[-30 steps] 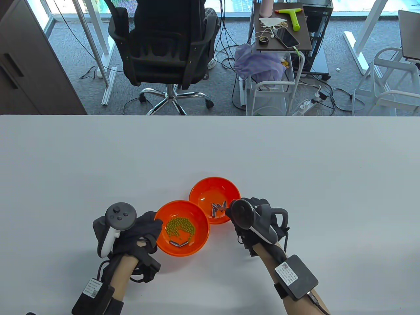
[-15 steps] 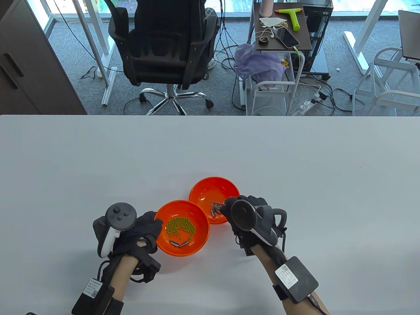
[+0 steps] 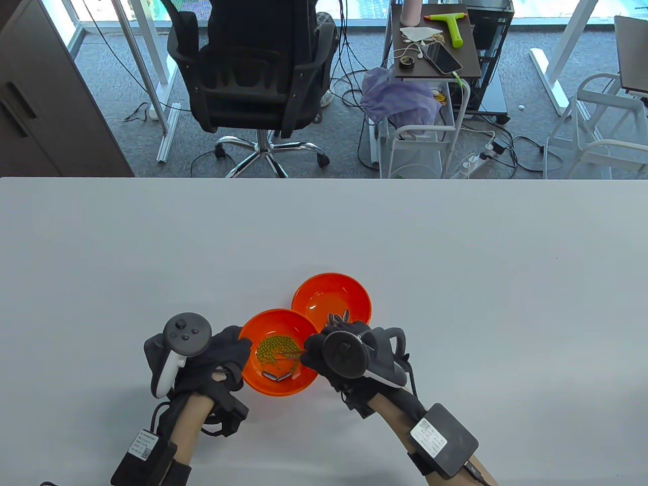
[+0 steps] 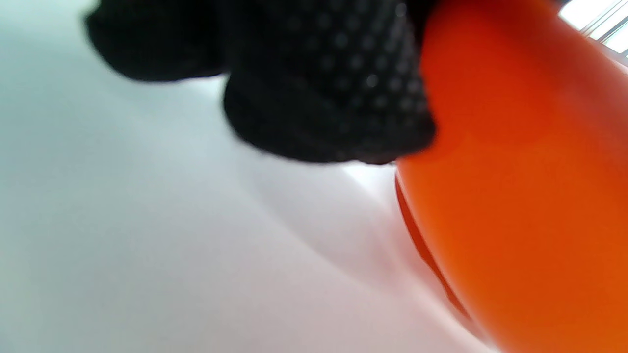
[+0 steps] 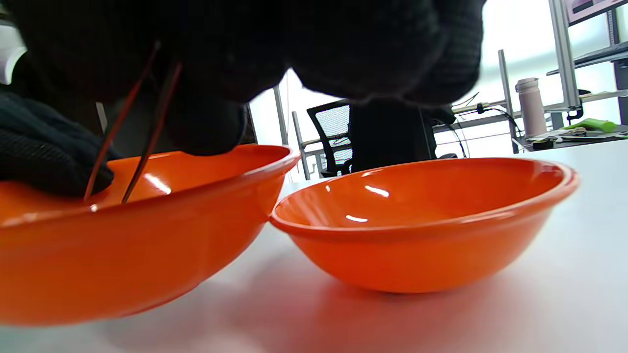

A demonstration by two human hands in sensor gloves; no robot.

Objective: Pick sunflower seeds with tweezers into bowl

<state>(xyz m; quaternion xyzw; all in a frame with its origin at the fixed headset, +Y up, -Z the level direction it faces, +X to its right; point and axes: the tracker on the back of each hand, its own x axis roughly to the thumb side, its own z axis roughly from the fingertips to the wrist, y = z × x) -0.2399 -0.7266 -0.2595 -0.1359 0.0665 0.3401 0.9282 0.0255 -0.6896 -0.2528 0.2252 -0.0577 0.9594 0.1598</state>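
Observation:
Two orange bowls touch on the white table. The near bowl (image 3: 253, 377) holds green beans (image 3: 276, 349) and a few striped sunflower seeds (image 3: 278, 375). The far bowl (image 3: 309, 298) holds several sunflower seeds (image 3: 336, 319). My right hand (image 3: 349, 354) holds thin tweezers (image 3: 289, 353), whose open tips (image 5: 103, 198) dip into the near bowl (image 5: 147, 245) over the beans. My left hand (image 3: 223, 359) rests against the near bowl's left side, gloved fingers (image 4: 324, 98) touching its outer wall (image 4: 515, 171). The far bowl (image 5: 422, 220) stands to the right in the right wrist view.
The table's far edge (image 3: 324, 178) runs across the middle of the table view; beyond it stand an office chair (image 3: 253, 71) and a cart (image 3: 435, 50). Bare white tabletop (image 3: 506, 283) surrounds the bowls.
My right hand moved left and nearer, from the far bowl to over the near bowl, carrying the tweezers; their tips now point into the beans. The left hand and both bowls have stayed put.

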